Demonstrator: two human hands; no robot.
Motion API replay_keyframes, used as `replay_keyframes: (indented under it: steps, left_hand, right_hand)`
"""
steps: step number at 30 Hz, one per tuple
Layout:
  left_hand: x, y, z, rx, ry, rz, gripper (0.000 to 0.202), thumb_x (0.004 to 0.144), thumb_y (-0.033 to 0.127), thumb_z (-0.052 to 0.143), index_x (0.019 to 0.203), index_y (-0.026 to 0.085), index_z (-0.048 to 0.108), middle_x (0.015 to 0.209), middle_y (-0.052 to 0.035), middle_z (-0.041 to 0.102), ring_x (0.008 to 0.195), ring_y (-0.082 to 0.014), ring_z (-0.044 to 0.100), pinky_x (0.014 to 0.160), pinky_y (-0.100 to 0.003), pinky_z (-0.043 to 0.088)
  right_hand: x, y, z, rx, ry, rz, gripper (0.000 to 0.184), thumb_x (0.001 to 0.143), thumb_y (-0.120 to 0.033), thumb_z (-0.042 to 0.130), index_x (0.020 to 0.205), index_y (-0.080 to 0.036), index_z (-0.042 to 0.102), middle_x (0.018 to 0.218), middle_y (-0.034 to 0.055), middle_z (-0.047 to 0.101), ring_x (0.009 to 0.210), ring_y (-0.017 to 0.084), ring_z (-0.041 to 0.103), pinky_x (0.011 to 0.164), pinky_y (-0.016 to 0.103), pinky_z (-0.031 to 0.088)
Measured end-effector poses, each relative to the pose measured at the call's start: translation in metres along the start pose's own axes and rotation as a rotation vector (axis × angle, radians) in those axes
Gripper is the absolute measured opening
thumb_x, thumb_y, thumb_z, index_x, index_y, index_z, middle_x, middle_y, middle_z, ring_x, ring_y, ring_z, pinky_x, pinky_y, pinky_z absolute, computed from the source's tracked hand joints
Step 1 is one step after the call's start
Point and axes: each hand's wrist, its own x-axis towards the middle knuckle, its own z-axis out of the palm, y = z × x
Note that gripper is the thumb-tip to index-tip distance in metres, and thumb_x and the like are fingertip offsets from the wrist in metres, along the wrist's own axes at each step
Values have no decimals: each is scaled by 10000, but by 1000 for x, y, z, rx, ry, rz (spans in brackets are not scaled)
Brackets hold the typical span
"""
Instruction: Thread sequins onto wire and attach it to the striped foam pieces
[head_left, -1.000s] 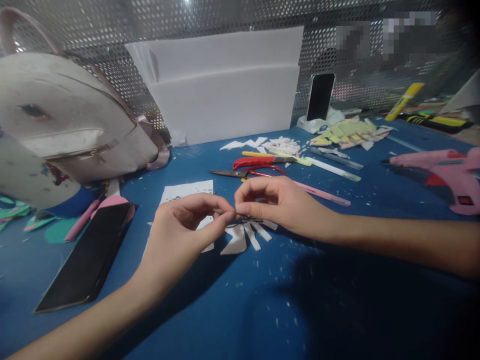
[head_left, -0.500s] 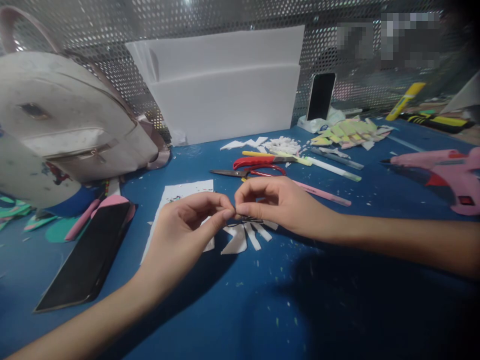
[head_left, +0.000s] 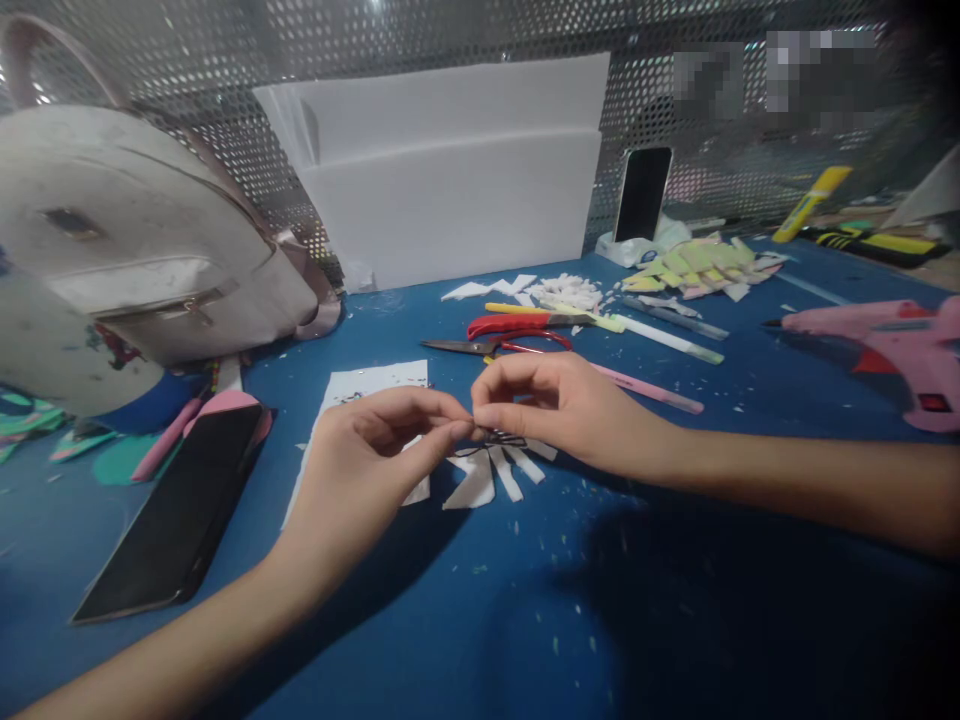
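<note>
My left hand (head_left: 375, 450) and my right hand (head_left: 559, 405) meet at the fingertips over the blue table, both closed in a pinch. What sits between the fingertips is too small and hidden to name. Just below them several white paper strips (head_left: 504, 472) fan out, with dark thin pieces (head_left: 504, 438) lying at their upper ends. A white sheet (head_left: 382, 377) with small dark bits on it lies partly under my left hand. Behind my right hand rest red-handled scissors (head_left: 465, 346) and a red-handled cutter (head_left: 510, 323).
A black phone (head_left: 176, 510) lies at the left before a white backpack (head_left: 142, 220). A pink glue gun (head_left: 885, 335) is at the right. Pens (head_left: 664, 337), paper scraps (head_left: 566, 292) and a standing phone (head_left: 643, 195) are farther back, near a white board (head_left: 457, 190).
Almost nothing differs. The view has shifted very slightly; both hands keep their pinch at the same spot.
</note>
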Motion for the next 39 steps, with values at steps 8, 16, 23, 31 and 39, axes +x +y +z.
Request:
replay_keyframes:
  steps: [8,16,23,31,39]
  left_hand:
    - [-1,3,0,18,1,30,65,797,159,729,773,218,731,758,54,715,693,-52,648,638,-75,498]
    - [0,6,2,31,-5,40,70,791,139,720,751,196,718,732,43,703,677,-60,640,617,-84,500]
    - [0,5,2,62,0,71,78,782,118,715,768,195,716,731,41,704,681,-65,649,622,-87,505]
    - [0,7,2,77,-1,84,82,783,113,706,757,190,707,728,42,698,675,-61,642,611,-84,496]
    - [1,5,1,90,-7,77,79,782,116,704,744,185,707,717,34,694,677,-76,643,615,-105,505]
  right_hand:
    - [0,0,0,-7,-3,-1,59,867,-202,631,832,-155,624,808,-10,605,740,97,535,669,218,421]
    - [0,-1,0,-19,-2,5,30,862,-144,629,833,-151,624,810,-21,601,750,85,540,676,193,420]
    - [1,-1,0,-15,-10,23,28,862,-140,631,836,-150,632,803,-24,604,754,83,545,681,188,420]
    - [1,-1,-1,-13,-19,34,30,861,-153,636,832,-147,629,795,-20,605,743,87,548,675,190,428]
    - [1,-2,0,-12,-21,45,43,865,-180,637,836,-150,630,807,-10,610,750,95,553,678,200,430]
